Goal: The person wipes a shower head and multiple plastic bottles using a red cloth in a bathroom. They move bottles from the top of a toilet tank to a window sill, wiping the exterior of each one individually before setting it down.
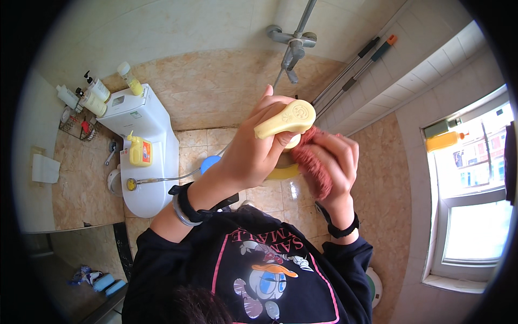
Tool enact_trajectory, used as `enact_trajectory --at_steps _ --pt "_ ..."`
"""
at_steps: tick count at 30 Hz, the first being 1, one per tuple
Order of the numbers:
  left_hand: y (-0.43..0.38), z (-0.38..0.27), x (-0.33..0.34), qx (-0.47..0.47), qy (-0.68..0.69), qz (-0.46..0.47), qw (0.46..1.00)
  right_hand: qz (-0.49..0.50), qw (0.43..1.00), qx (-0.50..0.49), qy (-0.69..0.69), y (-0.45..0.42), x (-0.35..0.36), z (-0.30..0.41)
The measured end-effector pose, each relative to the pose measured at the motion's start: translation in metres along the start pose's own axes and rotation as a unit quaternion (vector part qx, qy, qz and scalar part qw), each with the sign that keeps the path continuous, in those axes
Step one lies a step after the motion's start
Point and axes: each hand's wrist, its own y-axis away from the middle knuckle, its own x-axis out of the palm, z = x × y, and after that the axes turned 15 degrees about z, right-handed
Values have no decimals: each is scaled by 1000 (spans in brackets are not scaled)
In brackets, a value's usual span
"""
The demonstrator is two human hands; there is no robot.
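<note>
A pale yellow plastic object [288, 117], rounded at one end with an embossed face-like mark, is held up in my left hand [257, 139]. My right hand [336, 162] grips a fuzzy reddish-brown cloth [313, 172], whose upper part meets the round underside of the yellow object. What the yellow object is, I cannot tell. Beneath my hands, part of a yellow basin or similar curved thing [283, 172] shows near the tiled floor; the hands hide the rest of it.
On the left, a white toilet [164, 133] bears a yellow pump bottle [140, 152] and a shower head [132, 184] with its hose. Pump bottles [94, 103] stand beside its tank. A shower mixer [297, 42] is on the wall ahead; two poles [356, 71] lean to its right.
</note>
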Motion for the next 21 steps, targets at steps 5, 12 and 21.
enact_trajectory --at_steps 5,12,21 --pt "2 1 -3 -7 11 2 1000 -7 1000 -16 -12 2 1 17" --pt "4 1 -9 27 34 48 998 -18 996 13 -83 3 6 -6" --pt "-3 2 -17 60 158 79 982 36 983 -1 -178 -10 -8 -21"
